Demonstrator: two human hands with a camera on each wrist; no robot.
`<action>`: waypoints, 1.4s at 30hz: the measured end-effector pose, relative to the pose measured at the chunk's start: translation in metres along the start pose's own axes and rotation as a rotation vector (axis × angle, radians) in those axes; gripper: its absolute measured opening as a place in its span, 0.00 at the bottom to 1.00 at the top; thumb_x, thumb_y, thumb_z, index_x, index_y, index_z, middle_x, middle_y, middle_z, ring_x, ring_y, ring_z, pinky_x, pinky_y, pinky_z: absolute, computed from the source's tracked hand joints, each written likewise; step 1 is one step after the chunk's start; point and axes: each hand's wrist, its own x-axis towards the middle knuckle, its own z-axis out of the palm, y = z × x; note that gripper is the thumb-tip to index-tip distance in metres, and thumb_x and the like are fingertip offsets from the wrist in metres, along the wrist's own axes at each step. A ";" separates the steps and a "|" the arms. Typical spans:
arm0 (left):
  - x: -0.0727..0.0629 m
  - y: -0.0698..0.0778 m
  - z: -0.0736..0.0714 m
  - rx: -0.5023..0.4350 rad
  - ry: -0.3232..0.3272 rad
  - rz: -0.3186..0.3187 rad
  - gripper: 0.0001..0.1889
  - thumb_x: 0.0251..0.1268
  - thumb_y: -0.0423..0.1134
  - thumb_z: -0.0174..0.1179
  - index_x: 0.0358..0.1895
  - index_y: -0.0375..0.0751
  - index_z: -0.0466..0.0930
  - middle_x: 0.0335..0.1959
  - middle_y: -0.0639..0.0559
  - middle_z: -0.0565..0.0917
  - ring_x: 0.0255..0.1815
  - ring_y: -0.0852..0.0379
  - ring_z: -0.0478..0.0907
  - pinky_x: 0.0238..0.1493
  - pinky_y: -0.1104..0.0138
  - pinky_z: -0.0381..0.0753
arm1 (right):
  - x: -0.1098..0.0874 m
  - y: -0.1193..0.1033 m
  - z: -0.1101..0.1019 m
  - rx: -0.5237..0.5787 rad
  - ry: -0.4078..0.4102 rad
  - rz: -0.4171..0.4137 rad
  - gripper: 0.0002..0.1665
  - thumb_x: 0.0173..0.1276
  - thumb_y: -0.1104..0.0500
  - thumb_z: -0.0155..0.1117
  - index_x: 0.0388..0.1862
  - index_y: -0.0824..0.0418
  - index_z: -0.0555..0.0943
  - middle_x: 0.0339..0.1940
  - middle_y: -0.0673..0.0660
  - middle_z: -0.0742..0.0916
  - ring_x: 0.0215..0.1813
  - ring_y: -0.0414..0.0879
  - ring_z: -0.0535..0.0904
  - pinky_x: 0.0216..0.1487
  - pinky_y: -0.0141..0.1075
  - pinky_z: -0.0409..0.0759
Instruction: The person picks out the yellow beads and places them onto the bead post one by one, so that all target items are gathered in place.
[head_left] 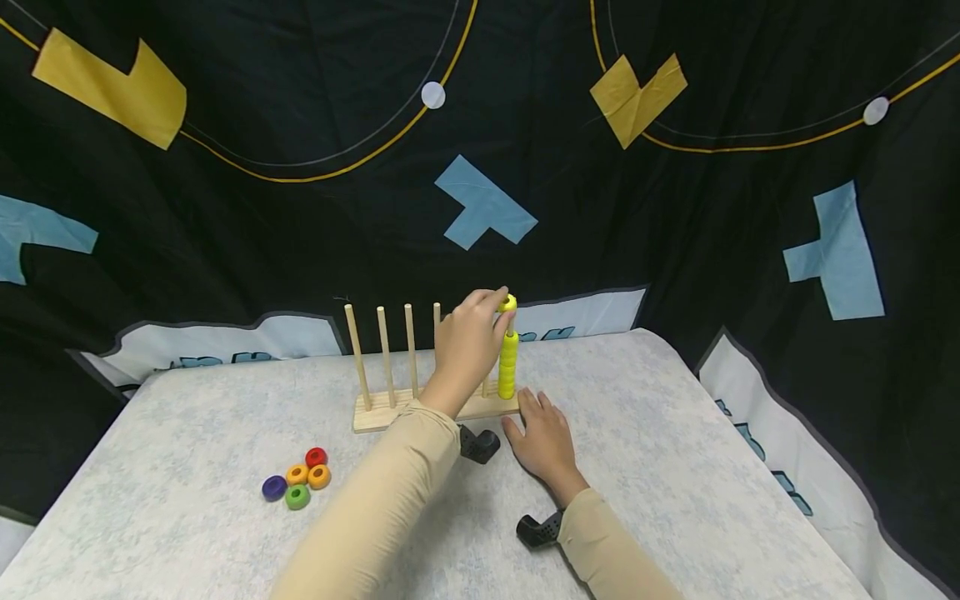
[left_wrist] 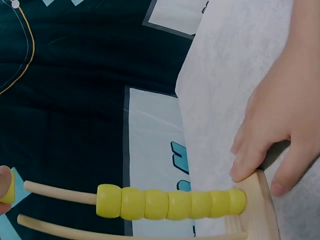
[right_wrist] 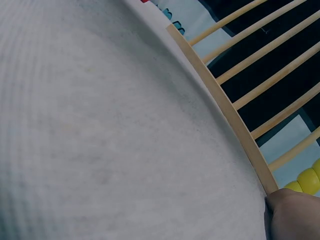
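Note:
My left hand point(head_left: 468, 337) pinches a yellow bead point(head_left: 507, 302) at the top of the rightmost peg of a wooden peg stand point(head_left: 384, 408). In the left wrist view the held bead point(left_wrist: 11, 187) is at the left edge, just off the peg's tip. Lower on that peg sits a stack of several yellow beads point(head_left: 507, 367), reaching down to the base. My right hand point(head_left: 542, 437) rests low at the stand's right end. Its thumb and fingers point(left_wrist: 245, 167) hold the end of the base point(left_wrist: 262, 205) between them.
Left of the stand, a red bead point(head_left: 316, 457), two orange beads point(head_left: 319, 477), a green bead point(head_left: 297, 497) and a purple bead point(head_left: 274, 487) lie grouped on the pale tabletop point(head_left: 202, 433). The stand's other pegs point(head_left: 385, 358) bear no beads. A dark curtain point(head_left: 300, 242) hangs behind.

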 end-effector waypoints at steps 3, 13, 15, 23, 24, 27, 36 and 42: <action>0.005 0.003 0.005 -0.012 0.019 -0.009 0.21 0.69 0.45 0.63 0.62 0.47 0.80 0.58 0.49 0.85 0.42 0.53 0.88 0.30 0.68 0.84 | 0.000 0.000 0.001 0.004 -0.003 0.006 0.39 0.75 0.39 0.51 0.77 0.59 0.63 0.78 0.57 0.69 0.80 0.58 0.58 0.78 0.54 0.57; 0.013 0.003 0.017 -0.002 0.039 -0.018 0.18 0.71 0.45 0.61 0.60 0.47 0.81 0.57 0.51 0.85 0.37 0.52 0.88 0.26 0.66 0.83 | 0.002 0.000 0.000 -0.023 -0.022 0.018 0.39 0.75 0.39 0.51 0.77 0.58 0.63 0.78 0.56 0.68 0.80 0.57 0.58 0.78 0.54 0.57; 0.014 0.003 0.017 -0.002 0.023 -0.022 0.18 0.71 0.46 0.60 0.61 0.47 0.81 0.58 0.51 0.85 0.39 0.52 0.88 0.28 0.66 0.84 | 0.002 0.000 -0.001 -0.028 -0.020 0.015 0.39 0.75 0.40 0.52 0.77 0.58 0.64 0.78 0.56 0.68 0.80 0.57 0.58 0.78 0.54 0.57; 0.016 0.003 0.018 -0.001 -0.044 -0.035 0.18 0.72 0.45 0.60 0.61 0.46 0.81 0.57 0.50 0.85 0.45 0.51 0.88 0.38 0.63 0.87 | 0.003 0.000 -0.002 -0.028 -0.010 0.011 0.39 0.75 0.40 0.52 0.77 0.58 0.64 0.77 0.56 0.69 0.80 0.57 0.59 0.78 0.54 0.58; 0.016 0.003 0.019 0.004 -0.056 -0.040 0.18 0.71 0.45 0.60 0.61 0.46 0.81 0.57 0.50 0.86 0.45 0.51 0.88 0.38 0.63 0.87 | 0.003 0.000 -0.002 -0.025 -0.008 0.009 0.39 0.75 0.40 0.52 0.77 0.59 0.64 0.77 0.56 0.69 0.80 0.57 0.59 0.78 0.54 0.58; 0.015 0.002 0.022 0.022 -0.085 -0.058 0.18 0.71 0.45 0.61 0.61 0.46 0.81 0.57 0.50 0.86 0.45 0.51 0.88 0.38 0.62 0.87 | 0.002 0.000 -0.002 -0.016 0.001 -0.005 0.38 0.75 0.41 0.52 0.77 0.59 0.64 0.77 0.57 0.70 0.80 0.58 0.59 0.77 0.54 0.59; 0.014 0.002 0.023 0.048 -0.077 -0.059 0.19 0.70 0.44 0.62 0.61 0.47 0.80 0.56 0.50 0.86 0.44 0.51 0.88 0.37 0.61 0.87 | 0.000 0.000 -0.002 -0.004 0.011 -0.006 0.39 0.75 0.40 0.52 0.77 0.59 0.63 0.77 0.57 0.70 0.80 0.58 0.59 0.78 0.54 0.58; 0.013 0.002 0.024 0.060 -0.080 -0.049 0.20 0.69 0.43 0.63 0.62 0.47 0.80 0.58 0.50 0.85 0.43 0.51 0.88 0.33 0.63 0.87 | 0.000 -0.001 -0.002 -0.007 -0.006 0.002 0.39 0.76 0.39 0.51 0.77 0.59 0.63 0.77 0.57 0.69 0.80 0.58 0.58 0.78 0.54 0.57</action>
